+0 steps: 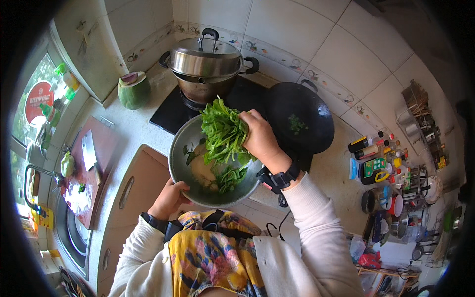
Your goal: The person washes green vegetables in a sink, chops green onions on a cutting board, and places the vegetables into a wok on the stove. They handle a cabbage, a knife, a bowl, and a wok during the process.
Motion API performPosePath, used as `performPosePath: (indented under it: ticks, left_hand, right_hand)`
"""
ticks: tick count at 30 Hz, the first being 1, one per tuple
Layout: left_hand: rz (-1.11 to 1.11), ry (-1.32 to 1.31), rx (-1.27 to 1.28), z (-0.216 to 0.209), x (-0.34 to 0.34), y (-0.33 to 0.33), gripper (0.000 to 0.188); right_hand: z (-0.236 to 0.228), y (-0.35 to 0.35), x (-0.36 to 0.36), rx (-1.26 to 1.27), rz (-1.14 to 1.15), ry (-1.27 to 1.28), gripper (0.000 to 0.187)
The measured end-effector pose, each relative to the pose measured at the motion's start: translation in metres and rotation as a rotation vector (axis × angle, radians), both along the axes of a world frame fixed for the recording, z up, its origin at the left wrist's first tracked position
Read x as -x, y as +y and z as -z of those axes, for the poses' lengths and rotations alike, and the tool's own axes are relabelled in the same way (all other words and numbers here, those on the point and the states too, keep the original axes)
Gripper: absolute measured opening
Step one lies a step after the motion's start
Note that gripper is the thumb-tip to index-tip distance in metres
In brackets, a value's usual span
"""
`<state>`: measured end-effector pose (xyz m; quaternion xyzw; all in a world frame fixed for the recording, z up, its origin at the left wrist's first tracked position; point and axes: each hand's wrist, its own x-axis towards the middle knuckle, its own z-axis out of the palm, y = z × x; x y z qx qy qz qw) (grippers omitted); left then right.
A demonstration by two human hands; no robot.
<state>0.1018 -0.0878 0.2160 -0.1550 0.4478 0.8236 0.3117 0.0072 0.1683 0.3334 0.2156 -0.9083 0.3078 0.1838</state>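
My left hand [169, 198] grips the near rim of a round metal bowl [181, 148] and holds it up in front of my chest. My right hand [260, 137] is closed on a big bunch of wet green leafy vegetables [222, 129], lifted above the bowl. More greens [230, 179] lie in the bowl's bottom. Beyond my right hand sits a black wok [316, 111] with a few green bits [297, 123] in it, on the black cooktop [170, 116].
A lidded steel pot [205, 62] stands on the left burner. A green coconut [133, 90] sits on the counter. A cleaver [89, 151] lies on a red cutting board [106, 143] over the sink [69, 235]. Sauce bottles and jars [378, 158] crowd the right counter.
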Motion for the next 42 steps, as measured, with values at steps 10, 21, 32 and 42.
performPosePath:
  ticks: [10,21,32,42]
  left_hand:
    - [0.031,-0.029,-0.076,0.008,0.012,0.014,0.036]
    - [0.011,-0.014,-0.009,0.021,0.002,0.02,0.03]
    - [-0.017,-0.047,-0.035,0.018,0.001,0.025,0.028]
    - [-0.081,-0.067,-0.019,0.016,-0.012,0.015,0.034]
  right_hand:
    - [-0.029,0.017,0.009,0.052,0.025,0.086,0.028]
    - [0.014,0.017,-0.007,0.056,0.009,-0.029,0.026]
    - [-0.026,0.058,0.01,0.127,0.109,0.073,0.04]
    - [-0.045,0.207,0.081,-0.225,0.527,-0.05,0.055]
